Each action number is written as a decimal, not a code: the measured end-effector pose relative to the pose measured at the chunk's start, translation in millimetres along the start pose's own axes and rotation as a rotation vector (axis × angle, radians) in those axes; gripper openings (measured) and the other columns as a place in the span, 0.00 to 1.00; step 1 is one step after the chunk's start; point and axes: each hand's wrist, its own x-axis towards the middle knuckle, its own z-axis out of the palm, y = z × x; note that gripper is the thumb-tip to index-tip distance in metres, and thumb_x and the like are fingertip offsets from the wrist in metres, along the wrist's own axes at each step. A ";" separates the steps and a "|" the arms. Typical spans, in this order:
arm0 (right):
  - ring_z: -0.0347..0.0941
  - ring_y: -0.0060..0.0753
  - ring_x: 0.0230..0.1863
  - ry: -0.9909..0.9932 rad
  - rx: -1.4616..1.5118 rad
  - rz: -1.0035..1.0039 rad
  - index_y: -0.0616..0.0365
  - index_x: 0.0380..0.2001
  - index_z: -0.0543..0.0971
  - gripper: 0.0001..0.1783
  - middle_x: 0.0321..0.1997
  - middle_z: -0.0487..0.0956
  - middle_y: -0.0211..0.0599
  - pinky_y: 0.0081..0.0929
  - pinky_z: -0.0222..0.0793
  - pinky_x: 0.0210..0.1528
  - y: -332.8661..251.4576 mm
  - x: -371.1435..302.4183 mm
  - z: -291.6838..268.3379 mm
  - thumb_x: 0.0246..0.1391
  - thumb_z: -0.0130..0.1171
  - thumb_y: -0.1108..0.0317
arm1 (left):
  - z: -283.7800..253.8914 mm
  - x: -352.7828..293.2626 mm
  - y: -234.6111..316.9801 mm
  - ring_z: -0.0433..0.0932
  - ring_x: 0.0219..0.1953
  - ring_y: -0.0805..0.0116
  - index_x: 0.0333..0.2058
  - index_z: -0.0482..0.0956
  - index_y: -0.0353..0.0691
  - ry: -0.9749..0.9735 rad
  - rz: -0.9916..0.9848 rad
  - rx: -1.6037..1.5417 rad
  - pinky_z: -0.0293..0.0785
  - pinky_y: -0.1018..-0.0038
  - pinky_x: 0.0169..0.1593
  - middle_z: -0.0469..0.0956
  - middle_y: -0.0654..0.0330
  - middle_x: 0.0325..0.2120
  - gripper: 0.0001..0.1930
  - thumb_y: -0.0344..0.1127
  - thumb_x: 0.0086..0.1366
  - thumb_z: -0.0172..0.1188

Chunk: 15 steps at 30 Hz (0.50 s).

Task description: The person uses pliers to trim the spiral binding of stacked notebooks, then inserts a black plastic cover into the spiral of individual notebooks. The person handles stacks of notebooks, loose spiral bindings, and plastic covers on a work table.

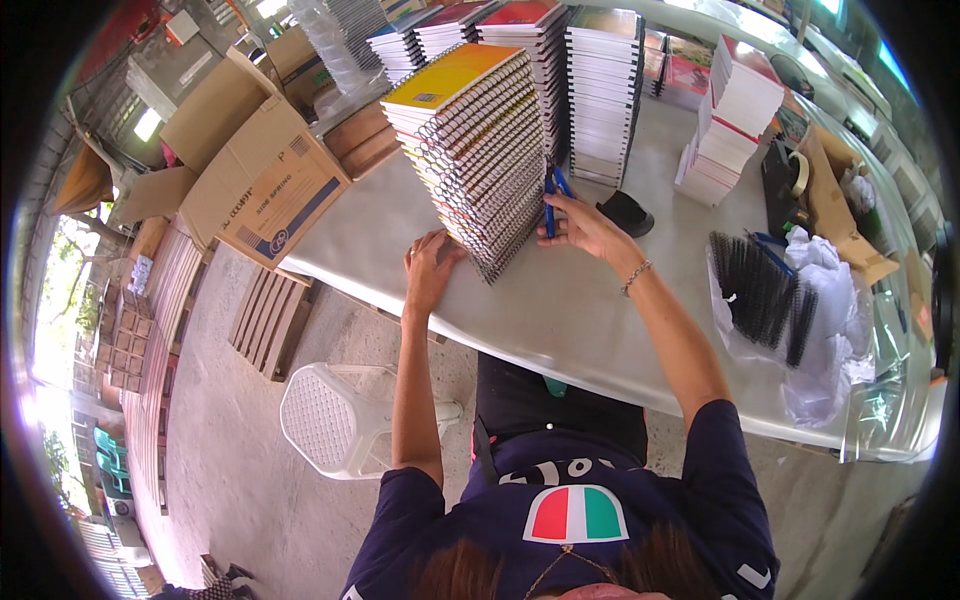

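Observation:
A tall stack of spiral-bound notebooks (465, 150) with a yellow cover on top stands near the front edge of the table, its wire coils facing me. My right hand (580, 225) is closed around a blue-handled tool that looks like pliers (549, 205), held upright by the stack's right side; its jaws are hard to make out. At the stack's lower left corner my left hand (430, 268) rests near the table edge, fingers apart and close to the bottom notebooks. Whether those fingertips touch the stack I cannot tell.
More notebook stacks (603, 100) stand behind. A black object (627, 213) lies right of my right hand. Further right are a white book pile (722, 140), a tape dispenser (785, 190) and loose black coils (750, 280). An open carton (270, 190) stands left; a white stool (325, 420) is below.

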 end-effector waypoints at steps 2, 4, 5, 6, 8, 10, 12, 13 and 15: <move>0.77 0.40 0.39 0.001 -0.004 -0.001 0.52 0.57 0.65 0.24 0.45 0.75 0.41 0.52 0.78 0.51 -0.6 -1.6 1.8 0.64 0.61 0.60 | 1.3 0.7 -1.7 0.70 0.60 0.54 0.53 0.79 0.36 0.026 0.028 0.027 0.53 0.56 0.67 0.77 0.55 0.55 0.22 0.43 0.65 0.62; 0.77 0.40 0.39 0.017 -0.017 -0.007 0.52 0.58 0.65 0.26 0.45 0.75 0.41 0.53 0.78 0.51 0.2 -4.2 2.4 0.63 0.61 0.59 | 1.4 1.6 -0.9 0.70 0.59 0.54 0.53 0.79 0.38 0.029 0.045 0.048 0.54 0.56 0.67 0.77 0.55 0.54 0.21 0.42 0.65 0.62; 0.77 0.40 0.39 0.031 -0.026 -0.015 0.53 0.59 0.64 0.27 0.46 0.75 0.40 0.54 0.78 0.52 0.8 -5.6 2.9 0.62 0.62 0.59 | 0.2 4.3 -1.1 0.70 0.59 0.54 0.53 0.79 0.39 0.019 0.051 0.060 0.54 0.56 0.66 0.77 0.55 0.54 0.20 0.42 0.66 0.61; 0.77 0.40 0.39 0.041 -0.036 -0.023 0.53 0.60 0.64 0.29 0.46 0.75 0.40 0.55 0.78 0.53 -0.2 -7.6 5.9 0.62 0.63 0.58 | -1.0 5.4 -1.8 0.70 0.59 0.54 0.53 0.79 0.40 0.012 0.056 0.073 0.53 0.56 0.66 0.77 0.55 0.53 0.19 0.42 0.66 0.61; 0.75 0.39 0.41 0.058 -0.110 -0.053 0.54 0.64 0.60 0.34 0.49 0.71 0.40 0.50 0.78 0.51 -3.6 -14.7 9.6 0.63 0.62 0.54 | -0.9 3.3 -4.6 0.72 0.57 0.55 0.55 0.78 0.43 0.016 0.063 0.048 0.57 0.58 0.65 0.77 0.54 0.53 0.20 0.41 0.67 0.60; 0.73 0.38 0.40 0.166 -0.321 -0.190 0.57 0.65 0.60 0.36 0.48 0.71 0.41 0.43 0.76 0.48 -14.5 -19.5 18.2 0.63 0.60 0.50 | -6.2 7.3 -4.7 0.73 0.55 0.58 0.56 0.77 0.43 0.059 0.032 -0.126 0.60 0.60 0.63 0.77 0.53 0.51 0.20 0.42 0.68 0.59; 0.73 0.36 0.38 0.376 -0.673 -0.424 0.60 0.61 0.64 0.35 0.42 0.75 0.42 0.36 0.74 0.44 -31.7 -24.8 26.9 0.64 0.58 0.45 | -11.6 13.3 -1.0 0.74 0.52 0.61 0.58 0.75 0.41 0.136 -0.043 -0.461 0.65 0.63 0.60 0.77 0.52 0.49 0.21 0.44 0.72 0.56; 0.73 0.36 0.35 0.408 -0.784 -0.567 0.62 0.58 0.67 0.34 0.37 0.76 0.42 0.34 0.72 0.41 -47.0 -37.4 36.7 0.64 0.57 0.43 | -18.4 15.0 11.2 0.74 0.51 0.63 0.59 0.74 0.40 0.199 -0.038 -0.505 0.66 0.64 0.59 0.77 0.52 0.48 0.21 0.45 0.73 0.54; 0.74 0.38 0.32 0.410 -0.956 -0.774 0.63 0.52 0.72 0.32 0.30 0.77 0.43 0.35 0.70 0.37 -86.2 -77.7 75.9 0.63 0.58 0.42 | -55.2 16.4 58.1 0.74 0.49 0.66 0.59 0.73 0.36 0.327 -0.032 -0.586 0.68 0.67 0.57 0.76 0.53 0.46 0.23 0.48 0.76 0.50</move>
